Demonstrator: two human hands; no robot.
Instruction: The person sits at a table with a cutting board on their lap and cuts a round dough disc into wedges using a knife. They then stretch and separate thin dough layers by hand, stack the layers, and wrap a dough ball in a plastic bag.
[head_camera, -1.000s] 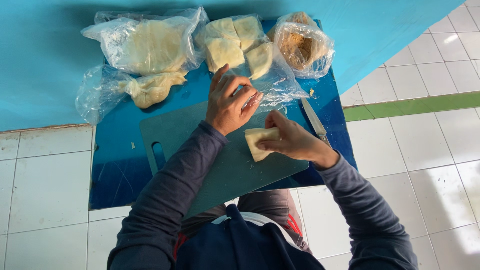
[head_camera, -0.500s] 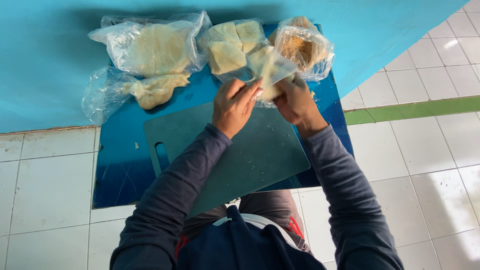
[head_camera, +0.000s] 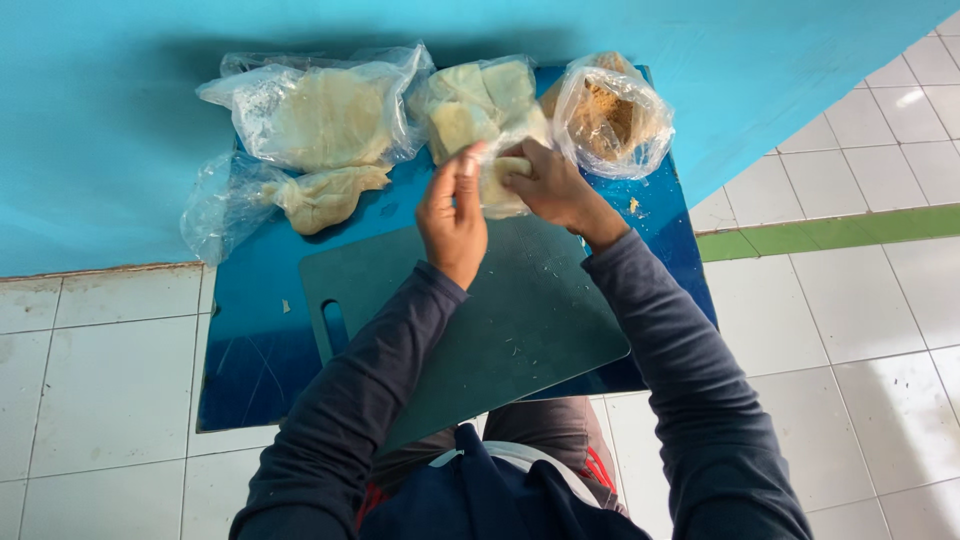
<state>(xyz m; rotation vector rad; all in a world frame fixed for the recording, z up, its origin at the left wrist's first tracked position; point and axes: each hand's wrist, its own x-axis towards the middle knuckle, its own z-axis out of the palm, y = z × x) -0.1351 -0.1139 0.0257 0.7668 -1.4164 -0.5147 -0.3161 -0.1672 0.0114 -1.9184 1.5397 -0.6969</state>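
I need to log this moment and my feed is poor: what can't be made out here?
Head view only:
- Pale block at the middle bag: mostly hidden by the right hand and left hand; whether it is inside the bag is unclear.
- Right fingertips: covered by block and plastic.
- Brown contents of the right bag: blurred by wrinkled plastic.
- Cutting board: near edge hidden by the sleeves.

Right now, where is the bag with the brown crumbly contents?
In the head view, the brown-filled bag sits at the blue table's far right corner, just right of the right hand.
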